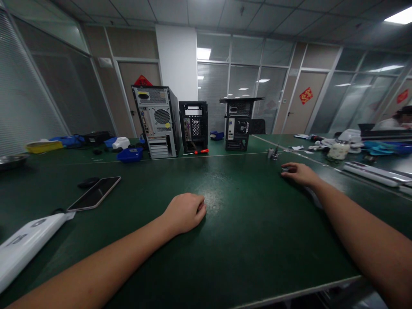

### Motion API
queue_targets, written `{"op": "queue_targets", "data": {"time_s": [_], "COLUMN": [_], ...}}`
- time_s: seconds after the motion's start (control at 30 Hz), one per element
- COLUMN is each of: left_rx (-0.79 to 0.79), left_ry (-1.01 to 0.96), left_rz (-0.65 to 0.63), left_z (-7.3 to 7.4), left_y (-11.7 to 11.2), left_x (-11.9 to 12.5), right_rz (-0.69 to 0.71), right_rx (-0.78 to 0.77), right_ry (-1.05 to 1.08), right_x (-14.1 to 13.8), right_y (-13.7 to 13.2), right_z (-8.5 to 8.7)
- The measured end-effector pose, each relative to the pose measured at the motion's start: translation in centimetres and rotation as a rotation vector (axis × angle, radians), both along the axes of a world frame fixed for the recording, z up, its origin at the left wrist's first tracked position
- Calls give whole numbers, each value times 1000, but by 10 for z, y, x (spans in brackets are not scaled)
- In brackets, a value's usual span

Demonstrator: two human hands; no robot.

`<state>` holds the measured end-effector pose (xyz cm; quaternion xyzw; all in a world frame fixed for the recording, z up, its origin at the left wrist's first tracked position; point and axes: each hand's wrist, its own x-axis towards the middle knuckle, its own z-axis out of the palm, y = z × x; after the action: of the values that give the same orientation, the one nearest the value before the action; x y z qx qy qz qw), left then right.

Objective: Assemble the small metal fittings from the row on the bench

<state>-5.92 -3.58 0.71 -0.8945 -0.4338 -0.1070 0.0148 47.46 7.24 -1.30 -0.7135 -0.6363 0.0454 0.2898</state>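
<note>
The left hand (185, 212) sat curled in a loose fist on the green table (251, 240), with nothing showing inside it. The right hand (298, 173) lay out at two o'clock from it, palm down, fingers flat and gripping nothing. Something small and dark may have sat under its fingertips, too blurred to tell. Small metal parts (273, 152) stood near that hand at eleven o'clock, apart from it. Far off at twelve o'clock rose a silver computer tower (157, 122), a red-handled screwdriver (201, 151) lying near its base. A phone (95, 193) lay at ten o'clock from the fist, well apart.
</note>
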Motion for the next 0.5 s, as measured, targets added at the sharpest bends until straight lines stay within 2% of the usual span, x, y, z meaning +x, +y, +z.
{"op": "queue_targets", "data": {"time_s": [0.13,0.27,0.5], "left_rx": [13,16,9], "left_ry": [15,10,-34], "left_rz": [7,2,-4], "left_z": [-1,-1,4], "left_y": [2,4,4], "left_x": [0,-1,-1], "right_rz": [159,376,793], "right_rx": [6,58,176], "right_ry": [-34,-73,-292], "right_x": [-45,-108,-223], "right_y": [-5,-14,-55], "right_z": [12,26,41]}}
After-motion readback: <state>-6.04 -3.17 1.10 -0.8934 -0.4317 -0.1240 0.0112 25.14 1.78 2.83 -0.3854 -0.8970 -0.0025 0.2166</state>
